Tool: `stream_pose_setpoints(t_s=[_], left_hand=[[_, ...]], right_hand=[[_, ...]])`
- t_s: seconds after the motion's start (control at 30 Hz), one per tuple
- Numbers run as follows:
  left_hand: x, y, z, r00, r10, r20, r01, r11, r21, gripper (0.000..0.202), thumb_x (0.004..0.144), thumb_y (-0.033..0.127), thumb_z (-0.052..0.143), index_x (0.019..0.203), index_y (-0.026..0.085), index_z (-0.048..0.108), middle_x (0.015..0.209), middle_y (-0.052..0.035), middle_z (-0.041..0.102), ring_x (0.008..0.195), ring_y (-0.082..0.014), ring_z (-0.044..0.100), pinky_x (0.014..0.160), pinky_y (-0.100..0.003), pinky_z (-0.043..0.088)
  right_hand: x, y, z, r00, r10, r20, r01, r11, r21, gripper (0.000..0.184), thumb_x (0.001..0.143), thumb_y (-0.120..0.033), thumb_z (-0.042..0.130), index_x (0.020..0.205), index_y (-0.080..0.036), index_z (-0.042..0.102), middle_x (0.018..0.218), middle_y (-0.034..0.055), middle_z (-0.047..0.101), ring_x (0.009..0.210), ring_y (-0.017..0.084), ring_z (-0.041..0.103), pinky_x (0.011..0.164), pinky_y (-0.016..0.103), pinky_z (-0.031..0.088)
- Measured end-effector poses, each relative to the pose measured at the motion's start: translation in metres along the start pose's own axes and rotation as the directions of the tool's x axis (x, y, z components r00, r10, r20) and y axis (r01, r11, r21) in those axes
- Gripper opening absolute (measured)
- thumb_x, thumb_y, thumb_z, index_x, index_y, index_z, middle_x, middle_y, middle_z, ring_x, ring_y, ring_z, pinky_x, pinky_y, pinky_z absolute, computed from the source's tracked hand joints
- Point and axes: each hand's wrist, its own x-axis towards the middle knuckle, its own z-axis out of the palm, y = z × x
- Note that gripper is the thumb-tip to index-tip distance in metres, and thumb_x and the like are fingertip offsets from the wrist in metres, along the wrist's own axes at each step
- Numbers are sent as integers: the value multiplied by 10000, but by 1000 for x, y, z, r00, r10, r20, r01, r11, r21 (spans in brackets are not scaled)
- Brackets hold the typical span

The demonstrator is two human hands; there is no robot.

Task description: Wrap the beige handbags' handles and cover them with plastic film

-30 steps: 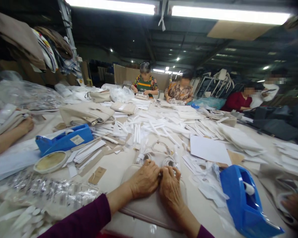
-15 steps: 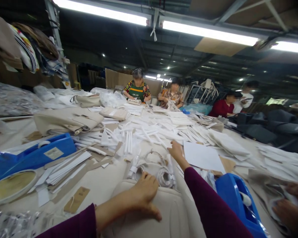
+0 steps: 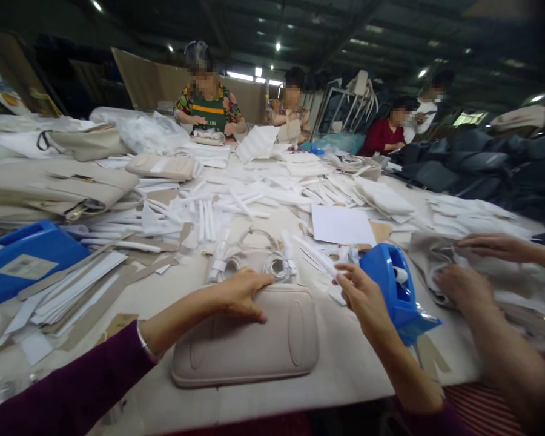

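A beige handbag (image 3: 249, 345) lies flat on the table in front of me, near the front edge. My left hand (image 3: 240, 295) rests across its top edge, thumb and fingers spread on the surface. Beyond that edge, the bag's handle (image 3: 258, 233) and rolled straps (image 3: 277, 266) lie in clear plastic wrapping. My right hand (image 3: 361, 293) is to the right of the bag, its fingers closed on the end of a white strip (image 3: 320, 257). Just beside this hand stands a blue tape dispenser (image 3: 386, 272).
White strips and tubes (image 3: 206, 221) litter the table. A white sheet (image 3: 340, 225) lies ahead. Another blue dispenser (image 3: 31, 260) and beige bags (image 3: 49, 188) are at left. On the right, another person's hands (image 3: 467, 284) handle beige material (image 3: 429, 260). Several co-workers stand or sit beyond.
My right hand has come back toward me from the white pile, now with a white strip. The handbag appears farther from me in view, with my left hand still on it.
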Motion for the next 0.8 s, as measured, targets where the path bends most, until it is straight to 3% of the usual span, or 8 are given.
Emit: stream_pose_setpoints(t_s=[0.07, 0.17, 0.4, 0.53, 0.67, 0.8], left_hand=[[-1, 2, -1, 1000, 4, 4, -5, 1000, 16, 443, 635, 337, 782, 1039, 235, 629, 1015, -48, 639, 1013, -295, 571, 826, -295, 427], [-4, 4, -2, 1000, 30, 7, -30, 998, 51, 426, 672, 323, 753, 1059, 215, 612, 1066, -61, 641, 1030, -293, 569, 846, -299, 417], [-10, 7, -4, 998, 69, -11, -68, 997, 41, 461, 691, 330, 746, 1107, 207, 590, 1126, -60, 630, 1062, -275, 561, 871, -287, 413], [-10, 5, -4, 996, 93, -8, -93, 995, 31, 474, 698, 329, 747, 1119, 200, 571, 1125, -56, 617, 1053, -265, 560, 882, -290, 418], [-11, 7, -6, 994, 108, 1, -108, 993, 46, 458, 704, 345, 755, 1086, 177, 565, 1096, -64, 597, 1021, -259, 562, 873, -305, 435], [-15, 8, -6, 992, 126, -16, -125, 991, 51, 541, 706, 347, 762, 1174, 186, 543, 1214, -91, 559, 1110, -272, 533, 957, -333, 417]], right_hand=[[-40, 11, -21, 993, 110, 34, -113, 988, 102, 483, 756, -530, 615, 1102, -192, 600, 788, 36, 616, 491, 91, 373, 443, 223, 260], [-68, 20, -35, 970, 222, 96, -234, 961, 150, 538, 688, -568, 678, 1062, -186, 621, 760, 31, 601, 467, 71, 327, 433, 213, 199], [-65, 33, -57, 889, 279, 362, -334, 938, 96, 516, 645, -568, 722, 961, -161, 686, 712, 42, 613, 435, 53, 286, 424, 210, 123], [-42, 38, -45, 882, 181, 434, -226, 973, 53, 477, 688, -526, 678, 978, -147, 708, 681, 34, 609, 464, 71, 344, 446, 213, 189], [-2, 34, -25, 876, -5, 482, 60, 993, -99, 361, 700, -438, 616, 833, -121, 728, 549, -10, 515, 498, 90, 362, 490, 225, 243], [26, 25, -39, 831, -9, 556, 163, 959, -229, 311, 700, -373, 594, 817, -123, 739, 567, 2, 537, 501, 108, 400, 496, 241, 285]])
